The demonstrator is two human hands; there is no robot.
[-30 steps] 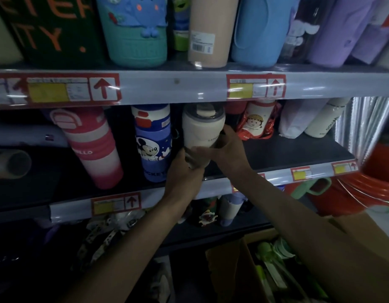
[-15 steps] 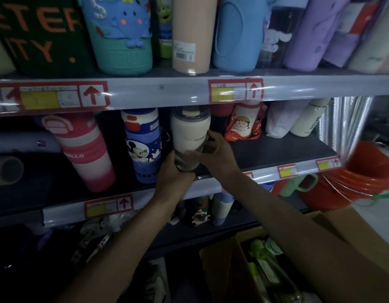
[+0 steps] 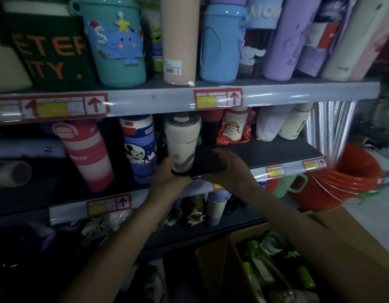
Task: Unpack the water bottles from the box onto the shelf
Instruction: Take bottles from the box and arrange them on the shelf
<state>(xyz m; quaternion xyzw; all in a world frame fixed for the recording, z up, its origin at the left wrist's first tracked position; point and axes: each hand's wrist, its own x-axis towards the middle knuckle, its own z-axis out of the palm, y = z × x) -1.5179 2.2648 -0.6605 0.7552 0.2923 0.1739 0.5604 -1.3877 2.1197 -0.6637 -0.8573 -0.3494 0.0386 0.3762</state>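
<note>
A cream water bottle [image 3: 182, 141] with a clear lid stands upright on the middle shelf [image 3: 276, 154], between a blue Mickey bottle [image 3: 139, 147] and a red cartoon bottle [image 3: 234, 127]. My left hand [image 3: 167, 174] grips its base from the left, thumb on the lower side. My right hand [image 3: 229, 169] curves in a C just right of the base, thumb off the bottle, over a dark patch of shelf. The open cardboard box [image 3: 219, 261] sits low at the right with several green bottles [image 3: 254, 267] inside.
A pink striped bottle [image 3: 88, 154] leans at the left of the middle shelf. The top shelf [image 3: 145, 99] is packed with tall bottles. Red coiled hose [image 3: 353, 178] and a green mug [image 3: 290, 184] sit at the right. Small items crowd the lower shelf [image 3: 195, 215].
The cream bottle now stands further back on the shelf. My right hand has slid off its side to the right; my left hand stays at the base.
</note>
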